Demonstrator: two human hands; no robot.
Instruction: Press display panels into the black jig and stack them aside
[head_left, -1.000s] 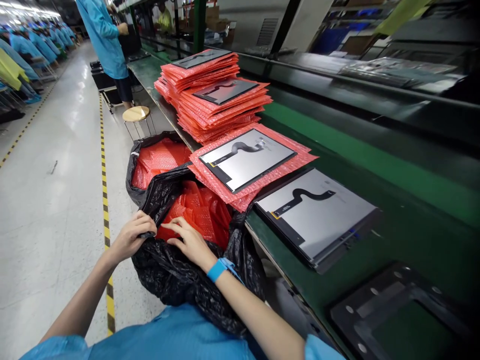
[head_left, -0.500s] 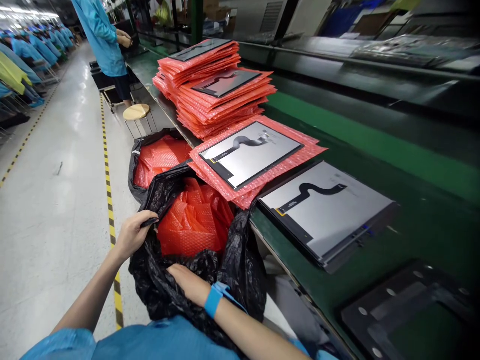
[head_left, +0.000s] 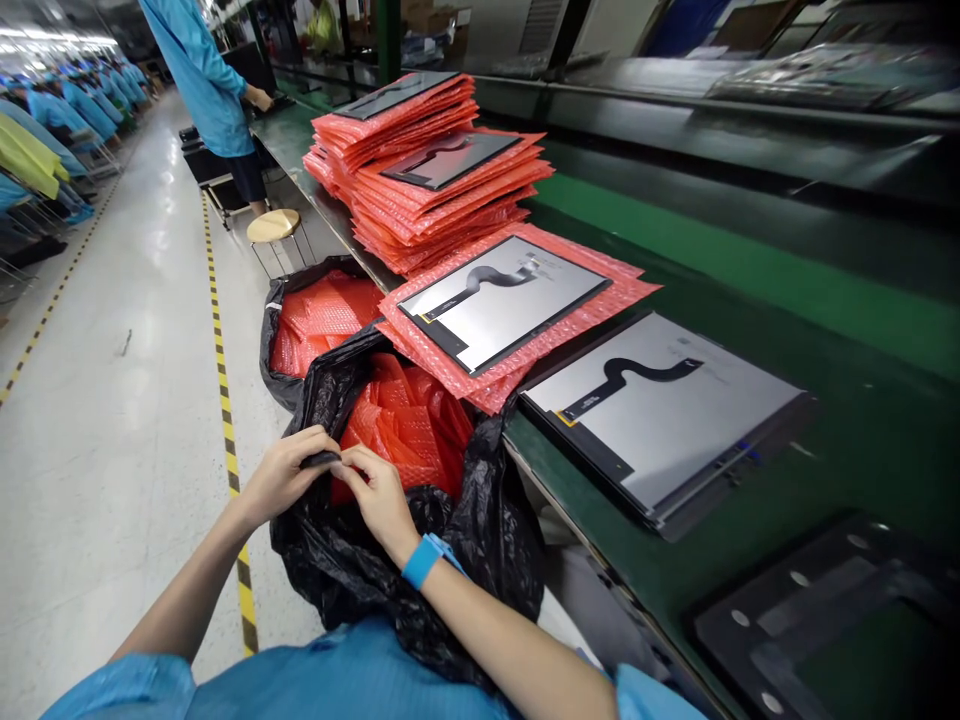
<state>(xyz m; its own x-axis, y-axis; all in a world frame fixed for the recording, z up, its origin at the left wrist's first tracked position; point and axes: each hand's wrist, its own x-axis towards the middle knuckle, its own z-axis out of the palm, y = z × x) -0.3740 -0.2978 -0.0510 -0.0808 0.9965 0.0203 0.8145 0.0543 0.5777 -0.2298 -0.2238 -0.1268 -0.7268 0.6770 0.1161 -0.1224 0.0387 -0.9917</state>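
Note:
A black plastic bag hangs in front of me, its mouth open over red bubble-wrap bags. My left hand is closed on the bag's rolled rim at the left of the opening. Right beside it, my right hand pinches the same rim, with a blue strap round the wrist; the fingertips of both hands nearly meet. To the right, a stack of display panels with a black ribbon cable on top lies on the green bench. Another display panel rests on red bubble wrap.
Tall stacks of red bubble-wrap bags with panels stand farther along the bench. A second black bag sits behind mine, near a stool. A black frame lies at lower right. A co-worker stands beyond.
My right hand has come up from inside the near edge of the bag to the rim beside my left hand. My left hand has shifted slightly right and down, still gripping the rim.

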